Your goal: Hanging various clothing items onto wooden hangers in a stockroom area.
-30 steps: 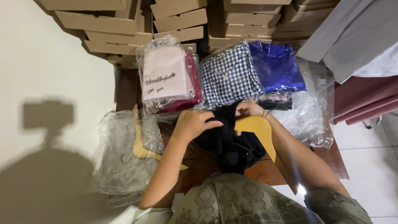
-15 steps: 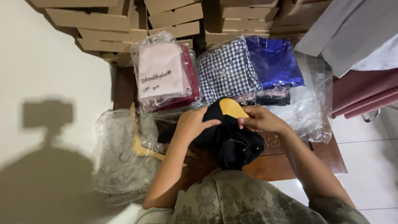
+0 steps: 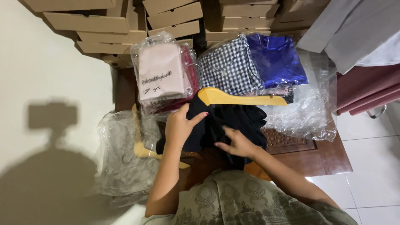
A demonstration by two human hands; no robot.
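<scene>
A dark navy garment [image 3: 233,125] lies bunched on a low wooden table [image 3: 308,160], draped over a yellow wooden hanger [image 3: 241,98] whose bar shows along its top edge. My left hand [image 3: 180,126] rests on the garment's left side, fingers gripping the cloth near the hanger's end. My right hand [image 3: 236,143] presses on the garment's lower middle with fingers spread.
Bagged folded clothes sit behind: a pink stack [image 3: 161,77], a checked shirt [image 3: 230,66], a blue shirt [image 3: 276,60]. Cardboard boxes [image 3: 166,16] line the back. Empty plastic bags [image 3: 121,158] and a second yellow hanger [image 3: 141,146] lie left; crumpled plastic [image 3: 308,112] lies right.
The yellow hanger has come out along the garment's top edge. My right hand dropped from the garment's top to its lower middle. The left hand stayed on the left side.
</scene>
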